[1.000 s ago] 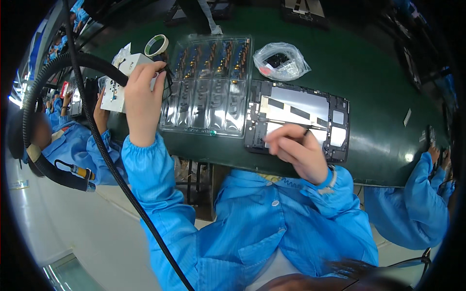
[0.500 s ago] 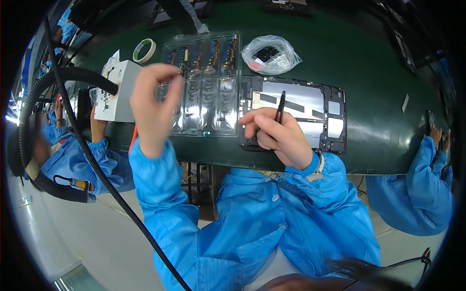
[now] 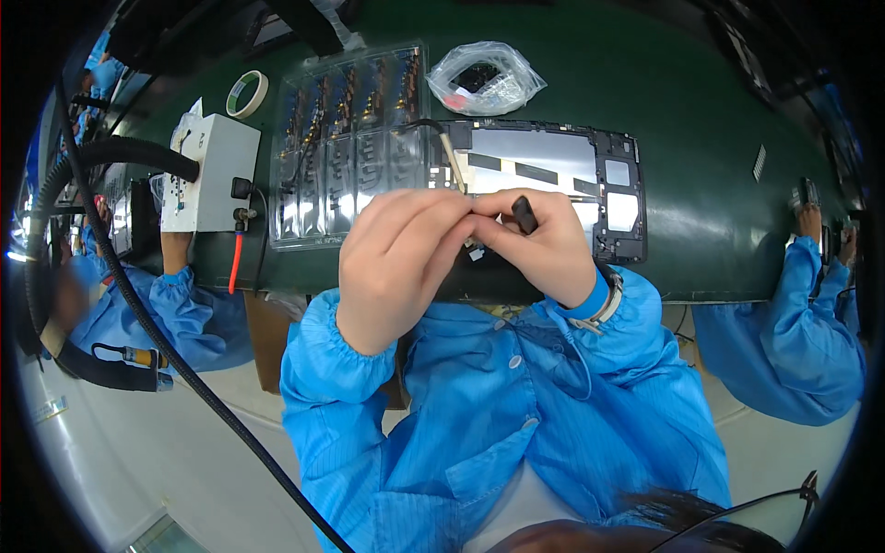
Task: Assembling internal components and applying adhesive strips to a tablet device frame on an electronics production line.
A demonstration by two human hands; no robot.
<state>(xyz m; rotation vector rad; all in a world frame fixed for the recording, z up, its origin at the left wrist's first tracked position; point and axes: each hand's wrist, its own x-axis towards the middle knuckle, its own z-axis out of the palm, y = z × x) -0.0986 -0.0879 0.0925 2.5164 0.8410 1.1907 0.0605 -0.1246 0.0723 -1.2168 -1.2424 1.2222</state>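
Observation:
My left hand (image 3: 401, 263) and my right hand (image 3: 548, 244) meet over the near left part of an opened tablet frame (image 3: 608, 207), a black rim around a silver plate. Both hands have thumb and fingers pinched together. In my right hand are black tweezers (image 3: 525, 215), with one dark end showing. Just beyond the fingertips a slim cream-coloured strip (image 3: 454, 161) slants up, with a thin black wire curving left from its top. Which hand grips it, I cannot tell. A small white piece (image 3: 475, 252) shows beneath the fingers.
Left of the tablet lies a clear plastic tray (image 3: 318, 198) with circuit parts in its slots. Beyond are a clear bag (image 3: 489, 81) and a tape roll (image 3: 247, 94). A white box (image 3: 217, 175) with a black hose stands left. Co-workers in blue sit on both sides.
My left hand has come from above the tray, rightward and nearer, to meet my right hand. The cream strip now stands by the fingertips. The view has shifted slightly.

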